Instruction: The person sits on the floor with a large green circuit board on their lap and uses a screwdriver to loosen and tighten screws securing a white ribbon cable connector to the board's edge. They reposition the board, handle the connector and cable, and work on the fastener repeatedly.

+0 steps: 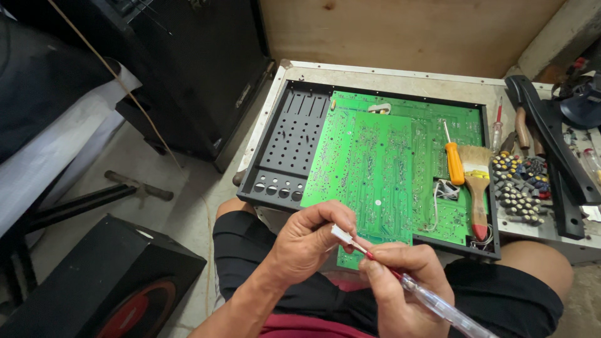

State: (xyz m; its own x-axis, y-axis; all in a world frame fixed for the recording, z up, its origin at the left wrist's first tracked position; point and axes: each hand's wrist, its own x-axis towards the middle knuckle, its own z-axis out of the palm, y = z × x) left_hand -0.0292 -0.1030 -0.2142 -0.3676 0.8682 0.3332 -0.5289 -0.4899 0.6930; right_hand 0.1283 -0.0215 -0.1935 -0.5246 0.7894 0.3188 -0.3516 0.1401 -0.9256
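My left hand (307, 241) pinches a small white connector (343, 235) between thumb and fingers. My right hand (400, 281) grips a clear-handled screwdriver (438, 305) with a red shaft, its tip touching the connector. Both hands hover over my lap at the near edge of a black chassis (282, 147) holding large green circuit boards (375, 156). On the boards lie an orange-handled screwdriver (454, 161) and a wooden-handled paintbrush (477, 181).
A pile of small knobs (518, 181) lies right of the chassis, beside black panel parts (551, 134) and more tools. A slim screwdriver (498, 128) rests at the chassis corner. Black speaker cabinets (188, 69) stand at left, another speaker box (106, 288) on the floor.
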